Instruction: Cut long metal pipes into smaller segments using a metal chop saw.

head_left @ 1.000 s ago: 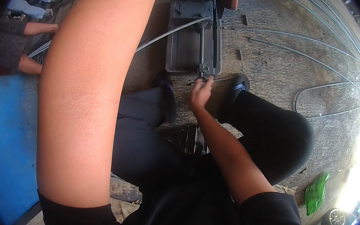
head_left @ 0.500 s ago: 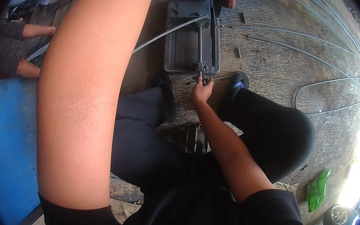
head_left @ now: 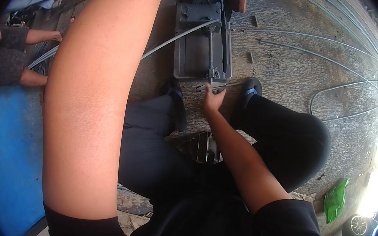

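A dark metal cut-off saw base (head_left: 179, 61) sits on the floor in front of my feet. Its clamp screw (head_left: 211, 51) runs toward me, ending at a crank handle (head_left: 219, 90). My right hand (head_left: 212, 101) is at this near end, with thumb and fingers around the dark handle; part of the grip is hidden. A thin metal rod (head_left: 179, 36) lies slantwise across the base, its right end at the clamp. My left arm reaches forward past the top edge, so the left hand is out of view.
Long rods (head_left: 317, 37) and a bent rod (head_left: 313, 101) lie on the worn floor at right, with short offcuts (head_left: 251, 58) nearer the saw. A green packet (head_left: 335, 201) is at lower right. A blue sheet (head_left: 4, 144) and another person's arm (head_left: 43, 37) are at left.
My right hand has shifted slightly toward me and turned at the crank handle. At left, more of the other person's hands shows. The view has moved a little.
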